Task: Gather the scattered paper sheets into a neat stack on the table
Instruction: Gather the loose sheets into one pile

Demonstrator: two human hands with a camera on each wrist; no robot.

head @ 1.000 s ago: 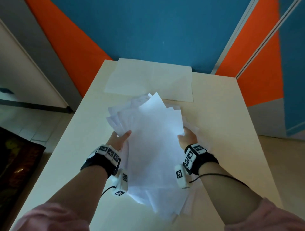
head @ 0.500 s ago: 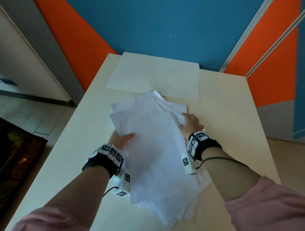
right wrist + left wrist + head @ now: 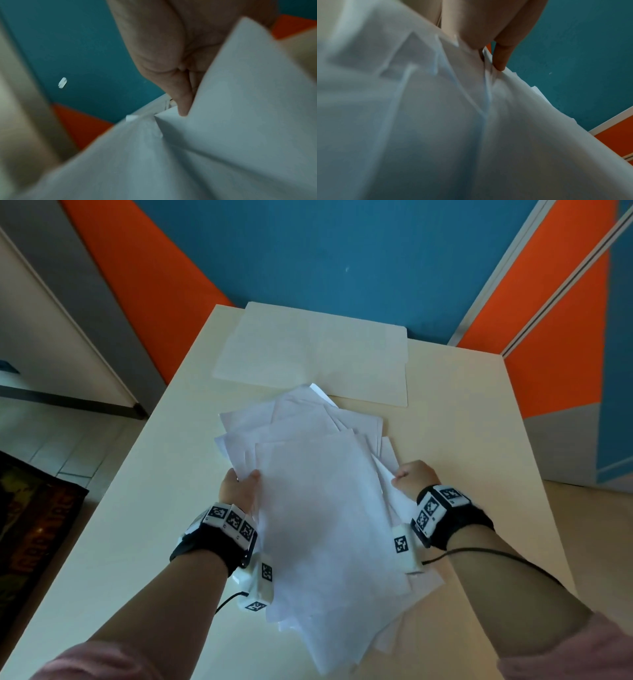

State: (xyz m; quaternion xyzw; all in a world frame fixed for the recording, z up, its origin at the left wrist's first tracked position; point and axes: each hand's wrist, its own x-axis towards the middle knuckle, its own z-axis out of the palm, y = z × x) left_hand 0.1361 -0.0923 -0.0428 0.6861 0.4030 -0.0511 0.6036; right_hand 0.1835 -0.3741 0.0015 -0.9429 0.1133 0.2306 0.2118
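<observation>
Two hands clamp the fanned sheets [image 3: 322, 508] at surface [image 3: 462, 440] centre: left hand [image 3: 238, 489] at 9 o'clock, right hand [image 3: 416, 477] at 3, each grip pinching paper edges. Loosen slightly and tap the edges flush.

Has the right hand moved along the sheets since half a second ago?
Yes. The right hand has drawn back toward the person along the sheets' right edge, farther from the flat folder.

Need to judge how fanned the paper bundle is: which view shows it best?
The head view: the whole paper bundle shows, corners splayed, between left hand and right hand. Both wrist views show only blurred close-ups of sheets at the fingers.
</observation>
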